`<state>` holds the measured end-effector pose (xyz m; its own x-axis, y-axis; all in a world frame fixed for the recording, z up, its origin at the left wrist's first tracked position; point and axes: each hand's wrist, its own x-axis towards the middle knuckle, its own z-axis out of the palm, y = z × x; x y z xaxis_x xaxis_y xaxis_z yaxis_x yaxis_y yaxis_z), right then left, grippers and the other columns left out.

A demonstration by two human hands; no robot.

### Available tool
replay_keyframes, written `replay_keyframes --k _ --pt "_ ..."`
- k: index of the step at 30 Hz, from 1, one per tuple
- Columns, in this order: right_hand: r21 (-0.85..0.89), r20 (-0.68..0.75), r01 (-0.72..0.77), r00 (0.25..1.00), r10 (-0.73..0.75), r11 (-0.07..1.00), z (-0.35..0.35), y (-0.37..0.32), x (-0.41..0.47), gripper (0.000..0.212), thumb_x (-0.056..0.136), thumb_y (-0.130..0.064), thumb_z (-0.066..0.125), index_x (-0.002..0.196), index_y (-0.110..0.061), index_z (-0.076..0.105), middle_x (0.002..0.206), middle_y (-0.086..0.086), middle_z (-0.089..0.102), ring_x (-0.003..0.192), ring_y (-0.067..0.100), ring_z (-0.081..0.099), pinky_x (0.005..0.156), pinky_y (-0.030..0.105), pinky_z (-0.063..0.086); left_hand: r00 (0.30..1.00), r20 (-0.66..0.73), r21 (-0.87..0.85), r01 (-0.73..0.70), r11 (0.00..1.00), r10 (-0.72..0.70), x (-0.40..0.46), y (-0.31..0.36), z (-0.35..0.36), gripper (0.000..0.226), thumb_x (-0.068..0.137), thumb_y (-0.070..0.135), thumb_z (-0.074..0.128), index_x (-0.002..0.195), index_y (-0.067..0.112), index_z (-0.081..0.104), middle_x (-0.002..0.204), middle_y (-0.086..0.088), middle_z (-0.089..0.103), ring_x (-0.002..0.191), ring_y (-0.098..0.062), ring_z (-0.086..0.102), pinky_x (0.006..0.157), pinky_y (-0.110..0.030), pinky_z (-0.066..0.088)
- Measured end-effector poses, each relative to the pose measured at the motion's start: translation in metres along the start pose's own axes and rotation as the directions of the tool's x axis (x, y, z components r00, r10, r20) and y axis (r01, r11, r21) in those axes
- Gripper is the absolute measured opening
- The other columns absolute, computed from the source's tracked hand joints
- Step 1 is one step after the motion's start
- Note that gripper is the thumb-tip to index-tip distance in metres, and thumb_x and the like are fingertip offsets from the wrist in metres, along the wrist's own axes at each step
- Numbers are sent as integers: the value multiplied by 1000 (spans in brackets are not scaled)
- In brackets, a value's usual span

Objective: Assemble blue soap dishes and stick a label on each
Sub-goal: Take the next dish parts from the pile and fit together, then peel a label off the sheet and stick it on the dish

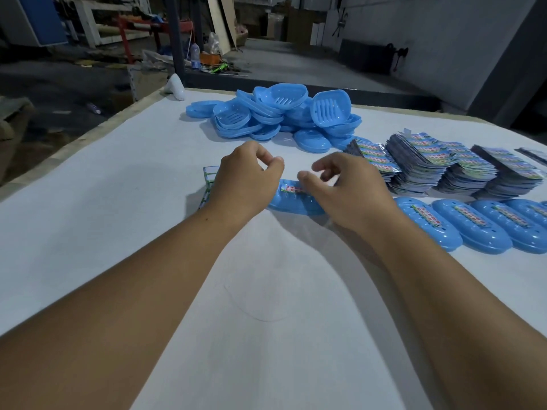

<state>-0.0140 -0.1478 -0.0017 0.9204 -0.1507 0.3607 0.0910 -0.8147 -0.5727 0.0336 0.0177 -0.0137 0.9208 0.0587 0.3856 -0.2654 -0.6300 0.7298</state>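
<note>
Two hands hover over one blue soap dish [291, 201] on the white table [118, 179].
The left hand [245, 179] and right hand [346, 190] are loosely curled, holding nothing I can see. The dish lies between them, its label [291, 189] on top.

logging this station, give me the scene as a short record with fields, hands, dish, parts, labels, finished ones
left hand: above the table, fingers curled, empty
right hand: over the dish, fingers curled, empty
dish in work: blue, between the hands, label on top
loose parts: blue heap at the far side
label stacks: right of the hands
finished dishes: labelled row at right
table: white
</note>
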Motion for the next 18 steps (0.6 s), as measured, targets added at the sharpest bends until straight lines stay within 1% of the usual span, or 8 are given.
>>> replay_keyframes --k 2,3,4,6,9,13,15,18 --pt "-43 155 116 982 -108 992 1 -1 -3 57 84 -56 71 133 -28 61 125 -8 66 113 13 59 92 29 45 1000 -18 -52 -24 998 23 0 0 -2 17 93 40 60 81 28 56 62 10 57 64 -7 55 57 -28 37" --pt "-73 219 164 965 -144 984 2 -2 -5 66 83 -55 72 141 -27 56 136 -6 62 123 16 56 98 30 43 999 -26 -65 -40 997 38 0 0 -2 16 94 38 59 83 28 56 59 11 54 62 -8 53 58 -29 37" --pt "-95 265 196 950 -165 976 4 -4 -7 71 82 -54 72 145 -27 51 141 -5 59 128 18 54 101 30 41 998 -34 -69 -54 996 51 -1 1 -3 15 95 38 59 84 27 56 58 11 53 60 -8 53 58 -29 38" --pt "-117 299 206 940 -163 972 6 -5 -8 74 82 -52 71 147 -26 48 141 -4 59 128 21 54 100 31 43 996 -42 -60 -80 995 78 -2 1 -4 14 95 37 59 86 27 56 56 11 53 59 -9 53 59 -29 40" --pt "-169 275 175 953 -124 970 3 -7 -10 74 80 -56 67 146 -27 48 133 -2 63 124 26 55 100 37 47 990 -32 -36 -140 989 139 -6 1 -7 13 96 36 60 89 26 56 52 9 53 56 -10 54 60 -29 44" --pt "-377 231 62 973 29 924 -10 -3 -15 79 78 -71 58 146 -34 43 138 2 56 129 34 48 102 44 42 977 -25 29 -209 977 210 -12 3 -11 13 98 37 60 94 26 56 55 6 57 57 -12 57 62 -33 54" --pt "-453 223 -1 968 115 892 -21 5 -19 78 76 -75 54 142 -36 44 140 4 53 130 35 44 99 44 39 974 -26 51 -223 973 225 -15 4 -13 13 98 38 60 94 27 56 56 7 58 58 -12 58 63 -34 55" --pt "-514 243 -49 949 200 856 -37 16 -26 71 73 -76 52 128 -30 52 131 7 57 120 33 48 88 40 34 975 -17 55 -222 974 223 -17 5 -17 12 97 38 60 92 27 57 56 7 59 59 -12 59 63 -32 52"
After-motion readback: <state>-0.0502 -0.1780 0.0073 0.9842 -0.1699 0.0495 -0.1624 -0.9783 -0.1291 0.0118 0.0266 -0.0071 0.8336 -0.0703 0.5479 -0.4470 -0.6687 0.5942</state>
